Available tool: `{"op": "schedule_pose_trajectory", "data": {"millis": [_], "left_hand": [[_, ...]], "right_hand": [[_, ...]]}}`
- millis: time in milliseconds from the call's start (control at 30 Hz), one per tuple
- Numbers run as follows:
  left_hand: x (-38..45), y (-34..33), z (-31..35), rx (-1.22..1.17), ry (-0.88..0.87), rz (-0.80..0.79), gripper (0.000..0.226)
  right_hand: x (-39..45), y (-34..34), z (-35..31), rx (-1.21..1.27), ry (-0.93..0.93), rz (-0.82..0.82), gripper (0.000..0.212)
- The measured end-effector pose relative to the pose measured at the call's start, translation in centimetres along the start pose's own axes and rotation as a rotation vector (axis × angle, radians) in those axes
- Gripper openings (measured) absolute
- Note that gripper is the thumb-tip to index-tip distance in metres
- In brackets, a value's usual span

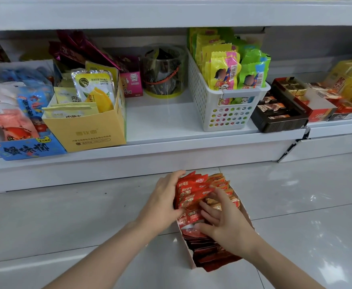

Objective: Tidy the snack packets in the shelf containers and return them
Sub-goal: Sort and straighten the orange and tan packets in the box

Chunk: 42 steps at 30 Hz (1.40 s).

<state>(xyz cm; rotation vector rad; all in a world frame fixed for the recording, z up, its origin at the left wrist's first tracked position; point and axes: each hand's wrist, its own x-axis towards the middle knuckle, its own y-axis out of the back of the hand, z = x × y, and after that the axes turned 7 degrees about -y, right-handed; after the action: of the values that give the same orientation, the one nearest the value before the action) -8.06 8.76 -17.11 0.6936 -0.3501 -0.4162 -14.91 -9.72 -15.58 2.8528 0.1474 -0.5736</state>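
A torn cardboard box (188,254) full of red snack packets (192,189) lies on the tiled floor in front of the bottom shelf. My left hand (163,202) grips a bunch of upright red packets at the box's far end, fingers curled round their left side. My right hand (223,221) rests on the packets in the middle of the box, fingers spread and pressing among them. The packets nearer me lie flat and dark in the box.
The white shelf (164,113) has a bare gap between a yellow carton (87,130) of mango packets and a white perforated basket (227,105) of green and yellow packets. A clear tub (163,71) stands behind the gap. Brown chocolate trays (279,113) sit to the right.
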Motion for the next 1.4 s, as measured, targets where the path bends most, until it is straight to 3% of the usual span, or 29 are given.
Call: {"op": "schedule_pose_trajectory", "data": {"millis": [100,200,267,300,467,533,600,700,767,833,900,967,1033,1133,1267,1400], "left_hand": [[-0.1,-1.6,0.5,0.011,0.018,0.151,0.096],[0.1,-1.0,0.5,-0.09,0.077,0.089,0.104],[0.3,0.3,0.2,-0.145,0.096,0.008,0.097],[0.4,1.0,0.1,-0.14,0.094,-0.017,0.092],[1.0,0.5,0.7,0.037,0.042,-0.12,0.084],[1.5,0.2,0.7,0.099,0.083,-0.173,0.086],[1.9,0.8,0.2,0.191,0.101,-0.249,0.083],[2.5,1.9,-0.1,0.208,0.117,-0.362,0.071],[2.6,2.2,0.5,0.146,0.152,-0.359,0.067],[2.2,2.5,1.3,0.06,0.161,-0.244,0.069],[0.8,3.0,2.4,0.05,0.04,-0.049,0.063],[-1.0,3.3,3.9,0.067,-0.17,0.048,0.045],[-2.9,3.2,5.5,0.04,-0.293,0.003,0.034],[-4.6,2.7,7.2,0.007,-0.231,-0.192,0.062],[-6.1,1.3,7.9,0.157,-0.135,-0.398,0.087],[-5.6,-0.4,9.1,0.375,-0.096,-0.389,0.066]], "right_hand": [[-0.2,-0.3,0.0,-0.019,0.009,-0.009,0.083],[-0.1,0.1,-0.6,-0.109,0.018,0.007,0.049],[0.0,0.3,-1.1,-0.247,0.035,0.062,0.021],[0.1,0.3,-1.4,-0.287,0.033,0.084,0.02],[-0.2,-0.3,-1.8,-0.205,-0.004,0.194,0.066],[-0.6,0.0,-1.6,-0.183,0.012,0.233,0.073],[-0.9,0.9,-1.3,-0.165,0.024,0.242,0.062],[-1.3,2.5,-1.1,-0.124,0.039,0.105,0.034],[-1.8,3.4,-0.9,-0.154,0.012,-0.048,0.046],[-2.2,3.9,-0.9,-0.218,0.001,-0.149,0.063],[-2.5,4.1,-0.9,-0.256,0.006,-0.184,0.074],[-2.7,4.3,-1.2,-0.331,0.037,-0.195,0.084],[-2.9,4.6,-1.8,-0.45,0.064,-0.246,0.093],[-3.2,5.2,-2.1,-0.685,0.094,-0.331,0.101],[-3.3,4.3,-0.6,-0.861,0.181,-0.251,0.072],[-3.0,3.6,0.6,-0.844,0.26,-0.103,0.048]]}}
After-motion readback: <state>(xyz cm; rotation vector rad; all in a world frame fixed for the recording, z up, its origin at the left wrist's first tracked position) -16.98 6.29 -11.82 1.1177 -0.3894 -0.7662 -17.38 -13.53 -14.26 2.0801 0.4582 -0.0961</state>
